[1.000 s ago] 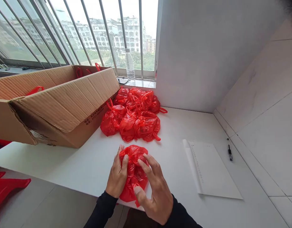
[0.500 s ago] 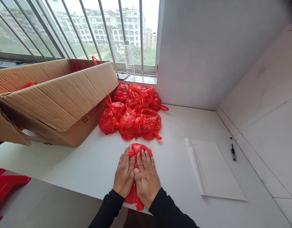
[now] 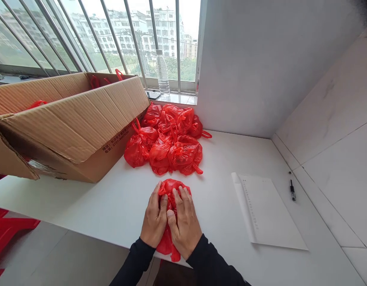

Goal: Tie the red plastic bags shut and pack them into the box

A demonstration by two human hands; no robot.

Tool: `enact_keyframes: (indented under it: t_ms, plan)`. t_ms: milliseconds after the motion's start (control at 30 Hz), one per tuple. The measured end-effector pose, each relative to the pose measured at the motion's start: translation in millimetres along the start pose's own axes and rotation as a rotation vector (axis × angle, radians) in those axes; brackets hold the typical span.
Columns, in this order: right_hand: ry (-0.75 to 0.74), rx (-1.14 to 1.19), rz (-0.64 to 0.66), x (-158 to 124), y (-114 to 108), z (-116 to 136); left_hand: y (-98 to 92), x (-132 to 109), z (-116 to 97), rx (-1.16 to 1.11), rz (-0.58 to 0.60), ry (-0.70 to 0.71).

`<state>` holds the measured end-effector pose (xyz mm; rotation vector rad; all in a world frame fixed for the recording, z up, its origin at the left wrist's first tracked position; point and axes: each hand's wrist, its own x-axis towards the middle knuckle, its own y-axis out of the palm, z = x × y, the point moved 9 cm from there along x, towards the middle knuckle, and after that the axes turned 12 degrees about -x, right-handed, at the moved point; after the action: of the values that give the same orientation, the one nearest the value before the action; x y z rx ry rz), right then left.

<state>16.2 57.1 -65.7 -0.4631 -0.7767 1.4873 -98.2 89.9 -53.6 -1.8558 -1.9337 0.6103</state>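
Note:
A knotted-looking bundle of red plastic bag lies on the white table near its front edge, a loose end trailing towards me. My left hand cups its left side, fingers bent around the plastic. On the right, my right hand curves over the top and side of the same bag, thumb close to the left hand. Between them the bag is squeezed into a bulge; its contents are hidden. Beyond my fingertips sits a pile of several filled red plastic bags, tied with loops.
An open cardboard box with red bags inside stands at the left. White paper and a black pen lie to the right. A water bottle and a phone rest on the windowsill. A red stool is below left.
My hands have gone from lying flat on the bag to cupping it, with fingers more bent. The bag now bulges up higher between them.

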Motion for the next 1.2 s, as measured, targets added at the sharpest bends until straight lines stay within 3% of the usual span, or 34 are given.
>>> enact_keyframes:
  t_ms: [267,433,633,767,867,1100,1200]
  plan:
    - [-0.04,-0.155,0.0,0.1,5.6,4.5,1.2,-1.7,-8.6,-0.048,0.02,-0.022]
    - [-0.066,-0.166,0.01,-1.8,8.9,6.4,8.0,-2.1,-4.6,-0.019,0.118,-0.046]
    - [-0.139,-0.061,-0.019,-6.0,-7.7,19.9,-7.5,13.6,-17.9,-0.023,0.033,0.051]
    - [-0.119,0.077,-0.118,-14.8,-26.1,25.8,-25.1,29.6,-24.9,0.015,-0.048,0.131]
    - [-0.152,0.082,-0.131,-20.0,-27.5,30.1,-39.6,38.0,-24.4,0.021,-0.105,0.108]
    - [-0.258,0.096,-0.014,-20.0,-5.0,30.3,-56.5,51.2,-18.8,-0.118,-0.091,-0.002]
    - [-0.216,0.232,-0.016,-10.4,-30.7,32.2,-61.1,55.2,-12.1,-0.171,-0.117,-0.048]
